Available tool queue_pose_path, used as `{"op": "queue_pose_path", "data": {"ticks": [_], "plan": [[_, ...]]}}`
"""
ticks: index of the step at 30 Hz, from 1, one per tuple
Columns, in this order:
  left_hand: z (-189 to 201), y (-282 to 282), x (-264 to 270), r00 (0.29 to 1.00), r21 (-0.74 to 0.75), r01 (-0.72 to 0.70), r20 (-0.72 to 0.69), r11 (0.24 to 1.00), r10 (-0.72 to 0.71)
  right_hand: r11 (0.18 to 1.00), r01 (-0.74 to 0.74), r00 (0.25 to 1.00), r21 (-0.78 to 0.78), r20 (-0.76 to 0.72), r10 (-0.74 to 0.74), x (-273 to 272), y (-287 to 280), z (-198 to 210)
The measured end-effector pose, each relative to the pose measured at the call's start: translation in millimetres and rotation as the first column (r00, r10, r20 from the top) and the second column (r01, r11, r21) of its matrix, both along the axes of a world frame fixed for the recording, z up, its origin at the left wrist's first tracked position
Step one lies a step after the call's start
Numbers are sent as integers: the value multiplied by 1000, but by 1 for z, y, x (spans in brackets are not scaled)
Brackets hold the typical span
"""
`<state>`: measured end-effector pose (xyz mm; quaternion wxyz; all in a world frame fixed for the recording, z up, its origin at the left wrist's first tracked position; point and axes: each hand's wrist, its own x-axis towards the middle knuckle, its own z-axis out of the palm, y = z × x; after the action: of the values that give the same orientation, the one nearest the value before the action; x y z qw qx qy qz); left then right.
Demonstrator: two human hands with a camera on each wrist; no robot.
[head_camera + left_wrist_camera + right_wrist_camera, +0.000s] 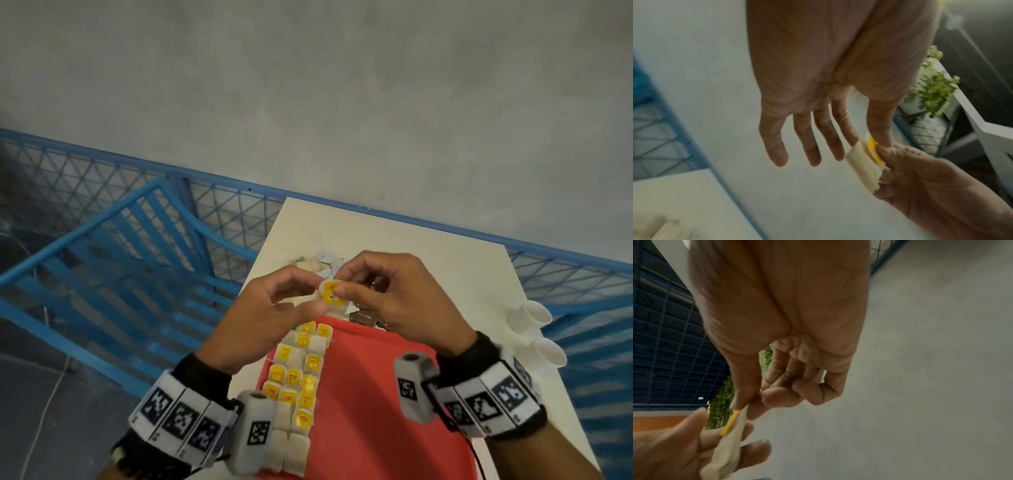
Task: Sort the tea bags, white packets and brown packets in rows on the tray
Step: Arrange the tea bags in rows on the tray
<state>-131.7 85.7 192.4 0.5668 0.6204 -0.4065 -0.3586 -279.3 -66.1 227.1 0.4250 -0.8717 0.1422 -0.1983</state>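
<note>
Grey wall and blue mesh railing stand behind the white table (428, 246). Your left hand (274, 308) and right hand (394, 294) meet above the tray's far edge, both raised clear of the surface. Between them you hold one tea bag (330, 291) with a yellow tag: left thumb and forefinger pinch one side, the other left fingers (807, 142) extended; right thumb and forefinger pinch the other side, remaining fingers curled. On the red tray (376, 394), tea bags (298, 380) lie in rows along its left side. Unsorted packets (318, 265) lie heaped beyond the tray. White cups (534, 325) lie at the table's right edge.
</note>
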Motion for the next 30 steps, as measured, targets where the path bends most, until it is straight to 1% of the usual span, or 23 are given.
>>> {"op": "queue_pose_path", "data": {"ticks": [1,3,6,9,11,12,13,14,16,18,21,25,30], "plan": [[5,-4,-3,998,5,8,59,1000,-8,1000,-5,1000,12,9,5,0,-2,2],[9,-9,-6,994,12,1,110,1000,-2,1000,4,999,16,34,-5,0,-4,4],[11,-14,-6,990,25,10,142,1000,-13,999,43,997,7,69,-44,2,-5,1],[11,-14,0,980,74,25,197,997,-39,998,53,995,26,80,-54,4,-6,1],[14,-10,0,977,50,9,211,999,-19,999,50,995,19,90,-51,5,-3,1],[13,-9,0,976,24,-7,216,1000,2,998,61,994,-10,93,-59,6,0,2],[14,-13,-3,977,2,-35,210,999,34,997,73,993,-35,95,-69,6,-4,1],[11,-19,-7,977,18,-56,207,998,51,995,93,991,-20,103,-90,5,-8,-6],[10,-20,-8,979,-24,-86,186,996,89,991,123,986,-47,116,-117,9,-7,-9],[6,-23,-5,976,-48,-130,169,990,136,993,121,986,0,114,-121,11,-7,-10],[7,-27,-5,972,-75,-174,145,982,183,993,97,992,65,72,-102,10,-7,-14],[-5,-27,1,976,-13,-145,161,989,145,981,147,982,128,104,-160,16,-1,-24],[-28,-25,8,983,82,-159,107,984,150,957,178,979,229,52,-195,25,2,-54]]}}
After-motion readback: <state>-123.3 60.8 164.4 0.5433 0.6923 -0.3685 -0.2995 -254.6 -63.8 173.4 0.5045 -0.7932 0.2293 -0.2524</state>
